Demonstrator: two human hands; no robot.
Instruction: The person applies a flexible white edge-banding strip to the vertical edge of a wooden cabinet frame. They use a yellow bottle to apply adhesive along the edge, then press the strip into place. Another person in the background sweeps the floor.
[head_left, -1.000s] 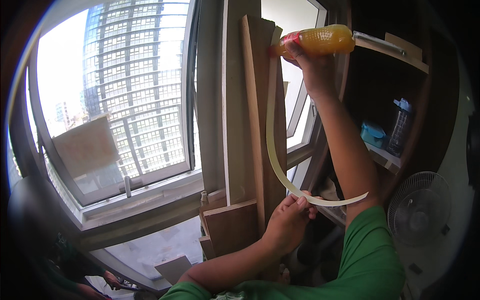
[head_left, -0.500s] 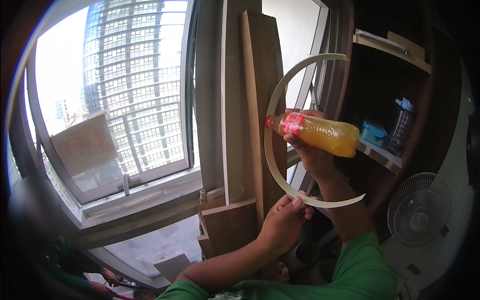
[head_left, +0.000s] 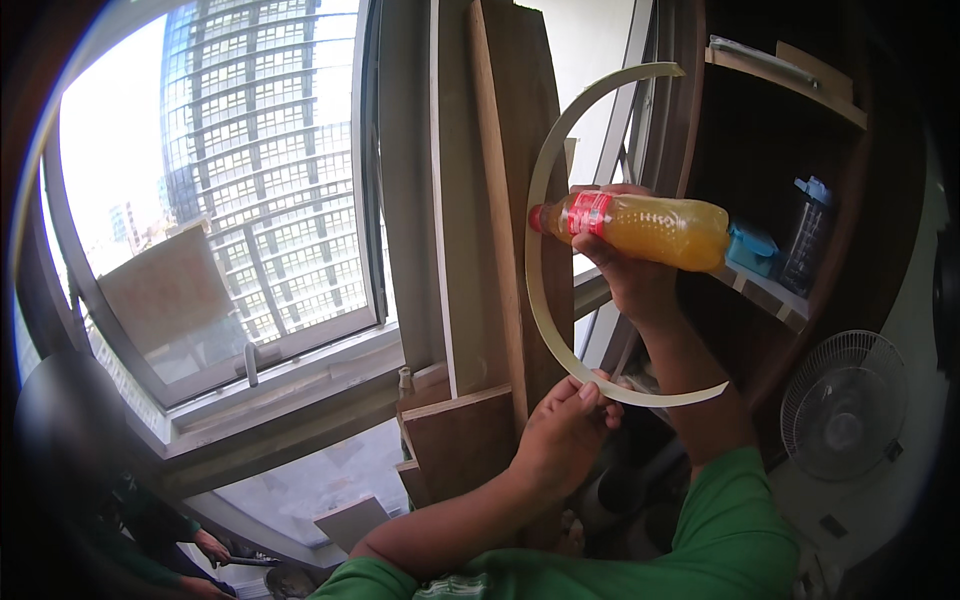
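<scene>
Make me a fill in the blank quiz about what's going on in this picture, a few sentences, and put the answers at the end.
1. The right hand grips a bottle whose cap is coloured ____.
2. The left hand pinches a pale curved strip closer to its ____ end than to its upper end.
3. Of the picture's left and right edges, the fan is nearer the ____ one.

Missing words: red; lower; right.

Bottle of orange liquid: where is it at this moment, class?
In the head view, right of centre: the right hand holds the bottle sideways, its red cap pointing left at the pale curved strip.
</scene>
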